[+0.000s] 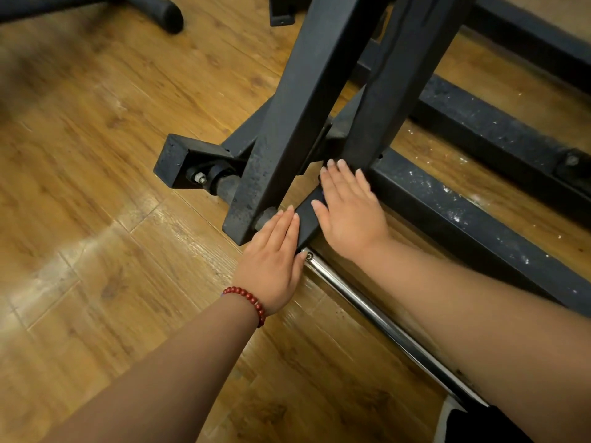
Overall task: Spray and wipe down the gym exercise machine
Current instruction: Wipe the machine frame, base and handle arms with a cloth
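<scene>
Palms are pressed flat, fingers straight, on machine frame [307, 91] low bar [308, 219]: left hand [275, 260] at its end, right hand [350, 212] on top.

gym, black steel machine frame [303, 100], wood-plank floor [96, 187]

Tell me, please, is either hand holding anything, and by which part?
Nothing is held: left hand and right hand rest flat, fingers straight, on the machine's short black bar.
</scene>
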`<state>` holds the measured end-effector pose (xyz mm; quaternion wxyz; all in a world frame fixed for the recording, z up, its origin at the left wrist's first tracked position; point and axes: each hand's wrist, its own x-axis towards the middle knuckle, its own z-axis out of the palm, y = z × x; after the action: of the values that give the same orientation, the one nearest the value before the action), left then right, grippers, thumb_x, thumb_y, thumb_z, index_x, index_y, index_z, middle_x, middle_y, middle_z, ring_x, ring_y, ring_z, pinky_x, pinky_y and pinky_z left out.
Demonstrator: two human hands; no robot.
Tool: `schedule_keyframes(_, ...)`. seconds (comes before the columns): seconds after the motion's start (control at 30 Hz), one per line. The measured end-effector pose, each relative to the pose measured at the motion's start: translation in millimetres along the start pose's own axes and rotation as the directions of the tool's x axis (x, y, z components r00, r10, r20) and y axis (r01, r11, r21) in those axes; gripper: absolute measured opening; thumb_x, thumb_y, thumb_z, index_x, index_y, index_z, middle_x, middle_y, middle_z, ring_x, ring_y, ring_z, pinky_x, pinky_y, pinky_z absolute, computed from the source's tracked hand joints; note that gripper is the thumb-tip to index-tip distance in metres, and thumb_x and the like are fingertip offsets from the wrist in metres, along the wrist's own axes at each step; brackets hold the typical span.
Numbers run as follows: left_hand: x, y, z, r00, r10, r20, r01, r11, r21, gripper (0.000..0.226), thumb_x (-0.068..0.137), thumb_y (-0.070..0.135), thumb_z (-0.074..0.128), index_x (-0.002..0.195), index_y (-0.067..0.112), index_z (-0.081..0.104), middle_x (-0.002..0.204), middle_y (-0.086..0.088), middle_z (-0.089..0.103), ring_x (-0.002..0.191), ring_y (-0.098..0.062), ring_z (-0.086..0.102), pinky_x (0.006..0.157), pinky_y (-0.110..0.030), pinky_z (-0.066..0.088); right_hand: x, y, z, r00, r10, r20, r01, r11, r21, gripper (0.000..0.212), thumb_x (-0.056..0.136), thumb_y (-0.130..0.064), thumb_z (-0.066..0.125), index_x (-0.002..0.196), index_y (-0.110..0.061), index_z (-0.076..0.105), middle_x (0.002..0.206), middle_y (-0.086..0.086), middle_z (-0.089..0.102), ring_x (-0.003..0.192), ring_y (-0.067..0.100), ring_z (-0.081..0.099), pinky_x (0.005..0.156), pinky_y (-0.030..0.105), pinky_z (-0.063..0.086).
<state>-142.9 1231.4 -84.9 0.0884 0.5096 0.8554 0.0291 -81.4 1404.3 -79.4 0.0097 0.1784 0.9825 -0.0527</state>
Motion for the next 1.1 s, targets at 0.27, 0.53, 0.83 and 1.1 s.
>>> schedule_keyframes(0.27,30,6,-12,0.999,0.038,-0.026,-0.037,0.999,0.004,0.063,0.099,0.038,0.017,0.146,0.000,0.037,0.152,-0.016,0.038,0.140,-0.027,0.037,0.116,-0.032,0.018,-3,20,3,0.997,0.003,-0.078,-0.018,0.981,-0.194,0.062,0.102,-0.043,0.009,0.154,-0.008,0.010,0.159,0.007,-0.010,0.151,0.021,-0.001,0.115,0.034,-0.013)
schedule_keyframes(0.53,46,9,-4,0.998,0.038,-0.042,-0.040,0.998,-0.047,0.060,0.100,0.036,0.022,0.144,-0.001,0.039,0.149,-0.018,0.042,0.137,-0.029,0.042,0.115,-0.039,0.031,8,30,10,0.989,-0.040,-0.144,-0.003,0.958,-0.287,0.068,0.101,-0.052,0.014,0.150,-0.007,0.032,0.161,0.006,-0.002,0.150,0.021,0.007,0.117,0.037,-0.005)
schedule_keyframes(0.83,46,10,-7,0.998,0.031,-0.047,-0.033,0.998,-0.055,0.058,0.100,0.035,0.024,0.142,-0.002,0.043,0.145,-0.018,0.046,0.129,-0.030,0.050,0.109,-0.039,0.038,4,22,19,0.977,0.047,-0.210,-0.095,0.970,-0.225,0.060,0.101,-0.041,0.021,0.145,-0.007,0.042,0.162,0.007,0.018,0.148,0.022,0.010,0.118,0.040,0.000)
schedule_keyframes(1.1,46,11,-8,0.997,0.036,-0.065,-0.039,0.999,-0.035,0.057,0.099,0.033,0.028,0.138,-0.004,0.047,0.141,-0.019,0.051,0.122,-0.032,0.055,0.106,-0.039,0.039,-6,35,25,0.979,-0.036,-0.199,-0.014,0.969,-0.246,0.056,0.101,-0.034,0.021,0.144,-0.007,0.044,0.154,0.007,0.039,0.145,0.021,0.025,0.119,0.040,0.010)
